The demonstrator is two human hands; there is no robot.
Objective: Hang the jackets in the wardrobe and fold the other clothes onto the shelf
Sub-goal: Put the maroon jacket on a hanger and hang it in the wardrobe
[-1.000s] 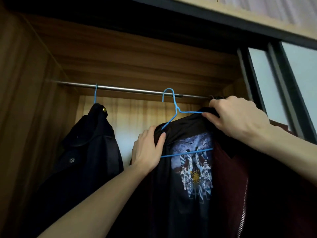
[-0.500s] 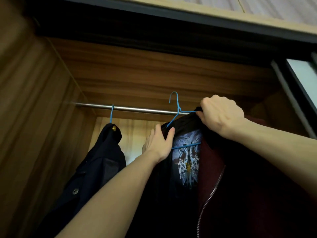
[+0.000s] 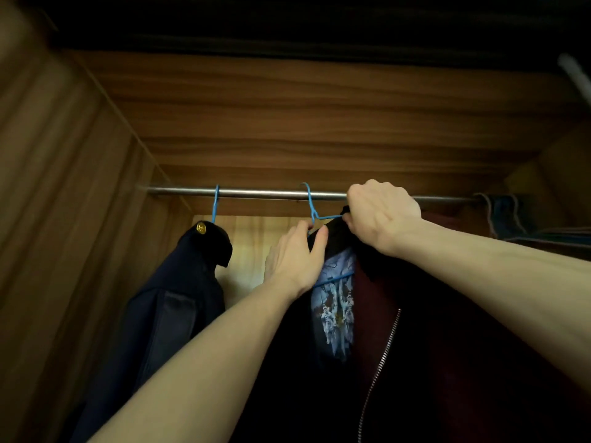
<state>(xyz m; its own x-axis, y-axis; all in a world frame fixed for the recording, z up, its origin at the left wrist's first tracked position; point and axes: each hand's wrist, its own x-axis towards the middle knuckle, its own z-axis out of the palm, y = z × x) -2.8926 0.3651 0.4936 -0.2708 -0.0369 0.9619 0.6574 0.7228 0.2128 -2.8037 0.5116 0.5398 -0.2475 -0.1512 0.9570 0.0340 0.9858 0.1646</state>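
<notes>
A dark jacket (image 3: pixel 447 362) with a maroon lining, a silver zipper and a blue printed panel hangs on a blue wire hanger (image 3: pixel 311 209). The hanger's hook sits over the steel wardrobe rail (image 3: pixel 262 193). My left hand (image 3: pixel 295 257) grips the jacket's left shoulder at the hanger. My right hand (image 3: pixel 382 212) is closed on the jacket's collar and the hanger's right arm, just under the rail. A navy coat (image 3: pixel 179 298) with a gold button hangs on another blue hanger (image 3: pixel 216 203) further left.
The wooden side wall (image 3: pixel 64 219) of the wardrobe stands close on the left and the wooden top panel (image 3: pixel 303 123) lies above the rail. More hangers and clothes (image 3: pixel 505 215) crowd the rail's right end.
The jacket's hanger has risen and its hook has gone from below the rail to over it. Both hands moved up with it, and my view tilted upward into the wardrobe.
</notes>
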